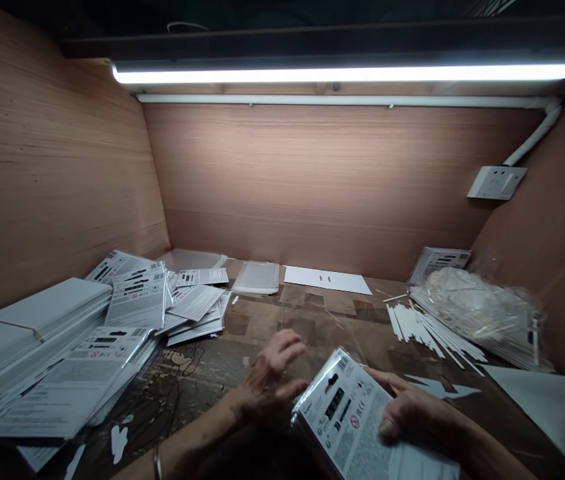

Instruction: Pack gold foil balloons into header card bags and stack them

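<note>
My right hand point(419, 415) grips a stack of printed packaging cards point(349, 417) in shiny clear sleeves, thumb on top and fingers beneath. The top card has a black hang-hole mark, dark product pictures and a red prohibition sign; the stack is tilted, its lower end cut off by the picture's edge. Just left of the stack hovers my left hand point(277, 367), fingers apart and slightly blurred, with nothing in it. Its thumb tip is close to the stack's left edge; I cannot tell whether they touch.
Piles of printed cards point(137, 300) and banded white cards point(47, 307) lie left. At the back are clear sleeves point(257, 277) and a white card point(327, 279). White sticks point(415, 330) and a plastic bag point(477, 307) lie right, below a wall socket point(497, 182).
</note>
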The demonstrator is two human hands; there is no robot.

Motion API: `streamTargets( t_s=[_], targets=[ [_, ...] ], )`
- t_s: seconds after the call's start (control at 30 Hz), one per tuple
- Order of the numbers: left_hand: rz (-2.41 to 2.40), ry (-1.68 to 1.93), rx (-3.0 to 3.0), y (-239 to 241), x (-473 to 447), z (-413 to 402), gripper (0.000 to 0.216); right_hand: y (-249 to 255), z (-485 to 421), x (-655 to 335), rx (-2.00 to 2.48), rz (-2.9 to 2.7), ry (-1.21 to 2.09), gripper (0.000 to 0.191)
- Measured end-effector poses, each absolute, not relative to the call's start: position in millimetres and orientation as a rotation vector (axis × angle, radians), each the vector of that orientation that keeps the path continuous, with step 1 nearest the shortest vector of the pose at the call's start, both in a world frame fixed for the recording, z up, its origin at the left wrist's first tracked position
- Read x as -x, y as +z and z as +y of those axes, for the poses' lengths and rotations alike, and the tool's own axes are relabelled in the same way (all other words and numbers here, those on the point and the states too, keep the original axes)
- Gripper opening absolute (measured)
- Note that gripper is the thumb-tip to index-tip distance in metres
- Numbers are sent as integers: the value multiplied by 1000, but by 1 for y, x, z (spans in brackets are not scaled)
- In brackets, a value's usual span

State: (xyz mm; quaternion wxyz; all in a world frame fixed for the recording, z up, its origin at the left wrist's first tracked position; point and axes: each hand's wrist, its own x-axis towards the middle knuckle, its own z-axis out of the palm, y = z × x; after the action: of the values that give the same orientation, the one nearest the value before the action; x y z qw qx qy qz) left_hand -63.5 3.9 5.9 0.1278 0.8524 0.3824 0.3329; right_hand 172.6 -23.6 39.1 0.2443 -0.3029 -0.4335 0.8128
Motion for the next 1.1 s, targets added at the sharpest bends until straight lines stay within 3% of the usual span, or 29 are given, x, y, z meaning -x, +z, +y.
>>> streamTargets(
  t_s=[0.1,0.27,0.43,0.73,0.93,1.1],
  targets=[
    [951,722,-2688,-5,57,13,34,30,-22,-174,900,-1200,2203,69],
    [1144,554,-2873,-26,44,19,9,29,-25,-174,961,-1215,2178,68],
    [1245,422,-2956,-27,41,25,13,28,-25,-181,1003,-1210,2155,73],
    [1328,-70,-2870,-6,18,12,16,37,-40,-226,1128,-1224,2111,59],
    [1285,-86,-2786,-3,8,8,13,41,-38,-214,1216,-1338,2004,53],
    [1508,137,-2555,-4,17,11,18,35,-26,-219,1235,-1306,1875,49]
  ],
)
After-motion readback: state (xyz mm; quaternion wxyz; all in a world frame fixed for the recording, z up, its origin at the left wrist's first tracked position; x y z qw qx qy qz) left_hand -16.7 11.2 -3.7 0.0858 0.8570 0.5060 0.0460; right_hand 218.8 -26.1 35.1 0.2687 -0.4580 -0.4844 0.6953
